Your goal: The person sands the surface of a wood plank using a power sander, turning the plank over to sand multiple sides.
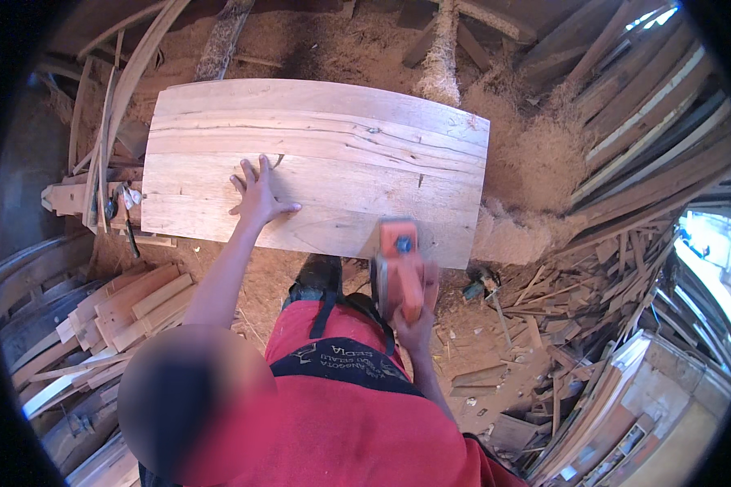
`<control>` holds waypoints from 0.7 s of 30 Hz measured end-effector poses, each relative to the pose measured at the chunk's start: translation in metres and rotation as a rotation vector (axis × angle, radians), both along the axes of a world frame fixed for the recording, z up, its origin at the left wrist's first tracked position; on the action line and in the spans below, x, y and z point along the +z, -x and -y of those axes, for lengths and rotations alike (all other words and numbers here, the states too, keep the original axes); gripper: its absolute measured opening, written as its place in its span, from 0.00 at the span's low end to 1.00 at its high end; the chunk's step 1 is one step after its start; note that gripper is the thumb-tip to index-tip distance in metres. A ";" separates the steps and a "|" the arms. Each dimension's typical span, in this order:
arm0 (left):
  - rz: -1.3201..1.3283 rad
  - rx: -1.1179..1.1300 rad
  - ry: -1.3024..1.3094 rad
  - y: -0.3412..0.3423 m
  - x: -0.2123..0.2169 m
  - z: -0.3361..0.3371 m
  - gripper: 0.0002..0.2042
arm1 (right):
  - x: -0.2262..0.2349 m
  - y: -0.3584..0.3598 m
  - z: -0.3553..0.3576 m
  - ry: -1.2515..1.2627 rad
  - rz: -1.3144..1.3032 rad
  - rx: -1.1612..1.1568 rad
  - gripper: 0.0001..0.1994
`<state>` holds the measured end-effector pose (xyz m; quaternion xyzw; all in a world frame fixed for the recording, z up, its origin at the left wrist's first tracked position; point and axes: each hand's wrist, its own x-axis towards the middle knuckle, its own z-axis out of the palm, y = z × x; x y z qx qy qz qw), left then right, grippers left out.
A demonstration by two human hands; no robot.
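Observation:
A broad panel of pale jointed boards [325, 174], with knots and dark cracks, lies in front of me. My left hand [257, 199] rests flat on its left half with the fingers spread, holding nothing. At the near edge, right of the middle, an orange electric planer [399, 260] overlaps the panel. My right hand [415, 329] is wrapped around the planer's rear handle. The planer is slightly blurred, and its underside is hidden.
Stacked planks [134, 304] lie at the lower left. A dark-handled tool [130, 227] rests beside the panel's left end. Wood offcuts [560, 316] and shavings [528, 154] cover the ground on the right; long boards [658, 122] lean behind them.

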<state>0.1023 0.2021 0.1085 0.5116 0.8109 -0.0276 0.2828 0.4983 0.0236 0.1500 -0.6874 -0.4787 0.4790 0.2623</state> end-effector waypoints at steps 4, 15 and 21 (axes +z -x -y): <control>-0.004 -0.006 -0.013 -0.001 0.000 -0.002 0.73 | 0.006 0.011 -0.003 -0.042 0.029 -0.005 0.11; 0.007 0.004 -0.025 0.002 -0.001 0.004 0.74 | -0.005 0.115 -0.299 -0.412 -0.005 0.011 0.09; 0.053 -0.006 -0.057 -0.004 -0.006 -0.010 0.74 | -0.015 0.124 -0.387 -0.295 0.125 0.021 0.11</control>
